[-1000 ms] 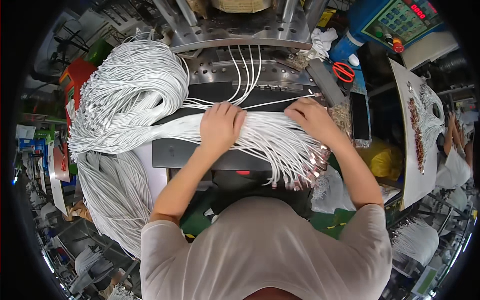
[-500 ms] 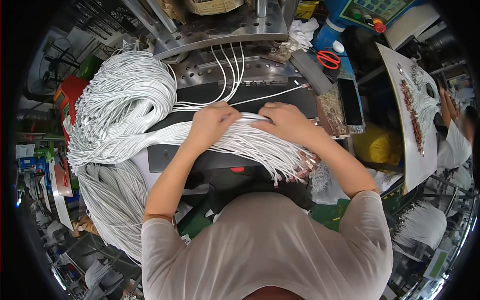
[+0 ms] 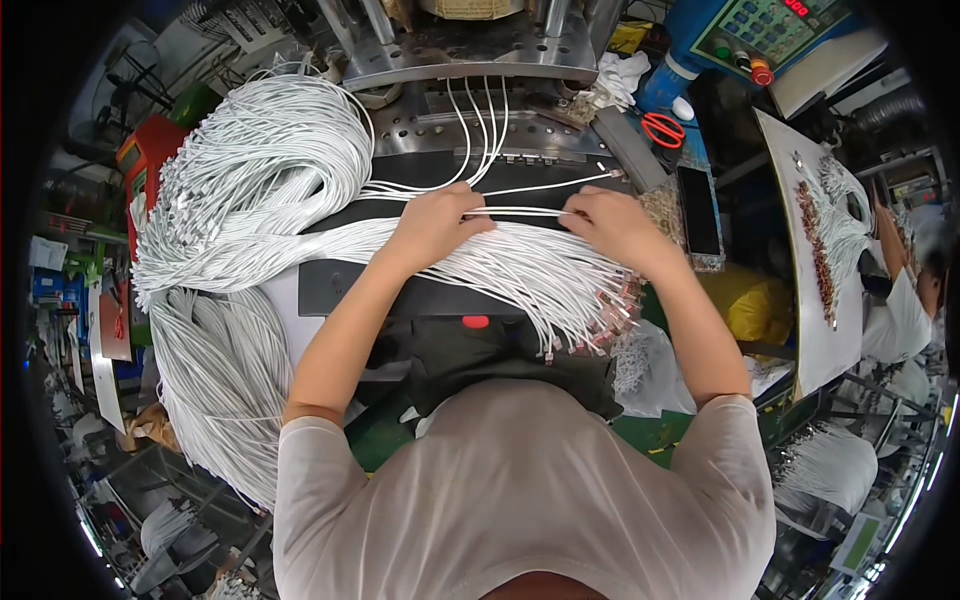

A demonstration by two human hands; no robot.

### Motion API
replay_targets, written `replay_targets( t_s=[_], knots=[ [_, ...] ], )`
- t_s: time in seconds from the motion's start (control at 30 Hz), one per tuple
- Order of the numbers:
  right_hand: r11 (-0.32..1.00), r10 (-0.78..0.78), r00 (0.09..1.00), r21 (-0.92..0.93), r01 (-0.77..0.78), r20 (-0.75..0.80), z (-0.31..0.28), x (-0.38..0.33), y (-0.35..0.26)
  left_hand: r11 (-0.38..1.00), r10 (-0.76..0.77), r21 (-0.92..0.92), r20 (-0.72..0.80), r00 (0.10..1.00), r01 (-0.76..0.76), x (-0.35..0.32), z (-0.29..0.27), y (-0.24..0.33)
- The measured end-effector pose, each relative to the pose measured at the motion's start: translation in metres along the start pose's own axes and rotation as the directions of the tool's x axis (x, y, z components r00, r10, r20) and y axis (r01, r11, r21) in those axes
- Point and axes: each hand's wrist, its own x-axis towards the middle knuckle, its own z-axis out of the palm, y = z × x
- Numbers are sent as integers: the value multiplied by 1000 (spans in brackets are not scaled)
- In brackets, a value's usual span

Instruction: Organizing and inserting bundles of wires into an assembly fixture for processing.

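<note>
A few thin white cables [image 3: 522, 211] stretch between my hands, just above a thick bundle of white cables [image 3: 530, 262]. My left hand [image 3: 438, 228] is closed on them at one end, resting over the bundle. At the other end my right hand [image 3: 608, 228] pinches the same cables, its fingers curled. Small copper-coloured connectors [image 3: 615, 308] tip the bundle's right end, below my right hand. Beyond my hands, one single cable [image 3: 545, 186] runs right across the black work surface [image 3: 385, 293]. Several more cables [image 3: 490, 130] lead up into the steel machine.
A big coil of white cables [image 3: 270, 140] is heaped at the left, with another bundle [image 3: 220, 380] hanging below it. The steel press [image 3: 470, 68] stands ahead. At the right are red-handled scissors [image 3: 662, 130], a phone [image 3: 699, 212] and a control panel [image 3: 765, 35]. Another person [image 3: 900, 300] works far right.
My hands have drawn a few cables away from the bundle and upward, and my right hand has moved right. The whole view has shifted slightly.
</note>
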Motion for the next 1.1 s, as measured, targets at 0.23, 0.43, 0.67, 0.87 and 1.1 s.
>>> replay_targets(
  t_s=[0.23,0.43,0.67,0.87,1.1],
  knots=[
    [974,-2,996,225,22,-91,22,0,-11,989,78,-112,-193,978,-101,-3,-4,-6],
    [966,123,990,237,-104,-70,-2,-8,-22,937,-121,-343,-134,984,69,0,-26,-6],
    [975,-9,959,-214,-54,-283,3,-7,8,991,75,-88,-222,972,-96,21,12,7],
    [948,-62,937,-315,-52,-344,35,5,18,963,227,188,-175,958,-194,64,55,0],
    [952,-146,900,-305,15,-410,29,11,25,997,53,-61,-69,996,-57,32,-19,36]
  ],
)
